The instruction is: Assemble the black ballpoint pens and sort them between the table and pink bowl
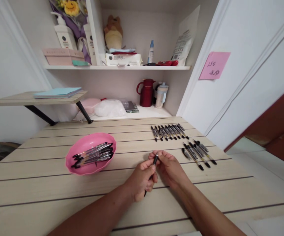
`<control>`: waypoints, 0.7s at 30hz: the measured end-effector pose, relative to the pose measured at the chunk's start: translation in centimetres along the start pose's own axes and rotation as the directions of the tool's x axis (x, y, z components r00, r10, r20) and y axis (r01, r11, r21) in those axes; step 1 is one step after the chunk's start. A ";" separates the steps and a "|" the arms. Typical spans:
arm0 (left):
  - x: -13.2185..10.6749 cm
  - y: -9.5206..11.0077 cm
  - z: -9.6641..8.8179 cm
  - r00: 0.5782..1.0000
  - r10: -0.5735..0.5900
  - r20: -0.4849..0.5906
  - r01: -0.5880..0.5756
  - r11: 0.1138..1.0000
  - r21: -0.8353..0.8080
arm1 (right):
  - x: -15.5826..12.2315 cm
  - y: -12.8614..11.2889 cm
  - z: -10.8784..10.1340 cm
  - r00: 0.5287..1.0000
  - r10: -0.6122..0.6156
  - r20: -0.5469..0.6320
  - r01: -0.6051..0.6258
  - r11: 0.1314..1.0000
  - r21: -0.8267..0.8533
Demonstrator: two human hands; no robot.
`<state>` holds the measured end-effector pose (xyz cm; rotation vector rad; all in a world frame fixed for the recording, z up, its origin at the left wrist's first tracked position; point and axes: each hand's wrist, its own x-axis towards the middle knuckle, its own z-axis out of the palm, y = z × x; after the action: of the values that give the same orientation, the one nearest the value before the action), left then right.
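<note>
Over the middle of the table, my left hand [144, 178] is closed around a black pen [155, 160], which slants with its upper end away from me. A dark end of it shows below my fist. My right hand [169, 165] pinches at the pen's upper end with thumb and fingers; exactly what lies under the fingertips is hidden. To the left, a pink bowl [91, 170] with a wavy rim holds several capped pens [95, 154]. On the right lie a row of several pens [169, 131] and, nearer me, a smaller group of pens with loose caps beside them [198, 152].
Behind the slatted table [122, 209] stands a shelf unit [142, 68] with a red jug [146, 93] and a pale tumbler [161, 95]. A small raised shelf [14, 98] carries blue papers [58, 92] at the back left. A pink note [215, 65] sticks to the right wall.
</note>
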<state>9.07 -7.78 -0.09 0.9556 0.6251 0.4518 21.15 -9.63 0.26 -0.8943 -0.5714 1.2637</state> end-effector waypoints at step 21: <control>-0.4 0.3 -0.3 1.000 -0.016 0.007 0.016 1.000 0.005 | 0.1 -2.6 -4.2 0.947 -0.177 -0.268 0.104 0.958 -0.268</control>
<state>8.58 -7.72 0.14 0.9563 0.6270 0.4324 25.99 -10.70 0.03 -1.2048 -0.5571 0.9199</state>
